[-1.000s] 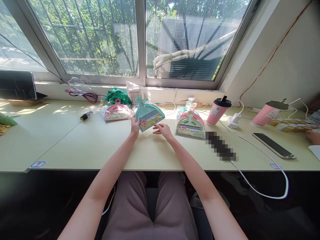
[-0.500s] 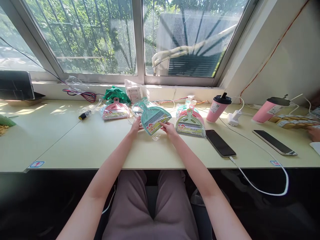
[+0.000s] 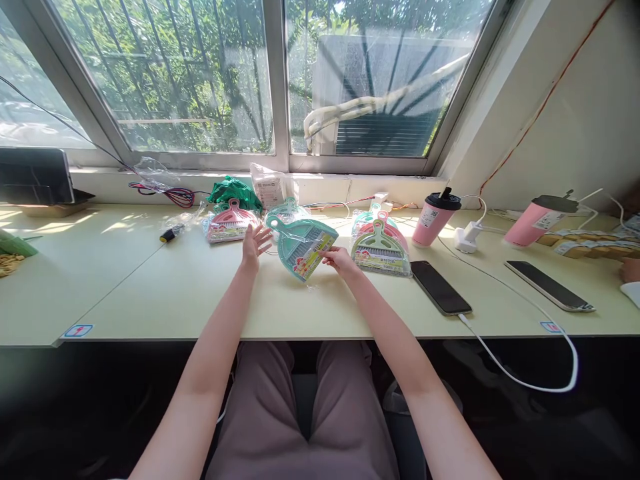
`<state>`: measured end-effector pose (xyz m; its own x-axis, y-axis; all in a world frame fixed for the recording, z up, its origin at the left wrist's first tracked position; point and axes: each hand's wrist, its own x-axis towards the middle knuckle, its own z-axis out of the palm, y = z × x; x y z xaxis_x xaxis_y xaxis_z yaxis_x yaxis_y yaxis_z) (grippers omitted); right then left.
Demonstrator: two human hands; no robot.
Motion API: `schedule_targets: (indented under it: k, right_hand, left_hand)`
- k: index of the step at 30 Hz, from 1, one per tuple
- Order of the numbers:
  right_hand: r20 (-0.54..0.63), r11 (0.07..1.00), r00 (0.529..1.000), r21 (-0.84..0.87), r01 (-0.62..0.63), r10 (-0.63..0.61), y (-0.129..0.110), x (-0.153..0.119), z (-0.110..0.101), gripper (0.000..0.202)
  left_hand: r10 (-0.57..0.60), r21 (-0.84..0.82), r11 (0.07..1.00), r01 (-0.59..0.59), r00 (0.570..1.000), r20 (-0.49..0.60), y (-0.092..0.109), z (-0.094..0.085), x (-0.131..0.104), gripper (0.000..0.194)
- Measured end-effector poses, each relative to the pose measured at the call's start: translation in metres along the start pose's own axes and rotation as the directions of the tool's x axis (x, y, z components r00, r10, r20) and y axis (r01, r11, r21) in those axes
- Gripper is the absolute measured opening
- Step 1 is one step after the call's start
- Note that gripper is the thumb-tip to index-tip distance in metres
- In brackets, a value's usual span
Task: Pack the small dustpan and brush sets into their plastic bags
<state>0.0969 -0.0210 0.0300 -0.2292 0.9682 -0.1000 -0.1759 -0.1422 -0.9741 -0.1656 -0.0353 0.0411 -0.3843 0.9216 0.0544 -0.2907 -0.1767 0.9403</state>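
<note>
My right hand (image 3: 340, 259) pinches the lower right edge of a teal dustpan and brush set (image 3: 303, 247), wrapped in clear plastic with a yellow label. The set is tilted, its handle toward the upper left. To its left, my left hand (image 3: 256, 247) is open with fingers spread, apart from the set. Just behind the left hand lies a pink dustpan set (image 3: 233, 221). Another teal dustpan set (image 3: 287, 210) rests behind the held one, partly hidden. Right of my right hand, a green dustpan set (image 3: 381, 250) lies over a pink one (image 3: 397, 230) in a pile.
Pink cups with black lids (image 3: 434, 219) stand at the right, near a white charger (image 3: 468, 237). Two phones (image 3: 441, 287) lie in front of them, one with a white cable. A green plastic bundle (image 3: 235, 193) and a yellow-black object (image 3: 171, 233) lie at the left.
My left hand has let go of the teal dustpan set and moved left, its fingers opening. The set has shifted slightly left and down in my right hand.
</note>
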Motion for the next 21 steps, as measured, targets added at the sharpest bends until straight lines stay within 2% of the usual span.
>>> schedule_targets:
  k: [5, 12, 17, 21]
  right_hand:
    - [0.21, 0.987, 0.975, -0.158, -0.035, 0.068, -0.003, -0.003, -0.006, 0.014]
    - [0.223, 0.977, 0.971, -0.209, -0.038, 0.085, -0.007, -0.002, -0.009, 0.017]
    - [0.291, 0.966, 0.953, -0.259, -0.007, 0.085, -0.008, -0.004, -0.012, 0.016]
    - [0.31, 0.962, 0.947, -0.271, 0.008, 0.079, -0.01, -0.005, -0.013, 0.017]
  left_hand:
    - [-0.09, 0.196, 0.979, 0.053, 0.978, 0.186, 0.017, -0.019, -0.004, 0.061]
    - [-0.08, 0.422, 0.906, -0.016, 0.975, 0.208, 0.021, -0.019, -0.013, 0.062]
    - [-0.064, 0.529, 0.843, -0.094, 0.96, 0.273, 0.021, -0.019, -0.01, 0.069]
    - [-0.117, 0.622, 0.777, -0.095, 0.95, 0.29, 0.017, -0.019, -0.008, 0.063]
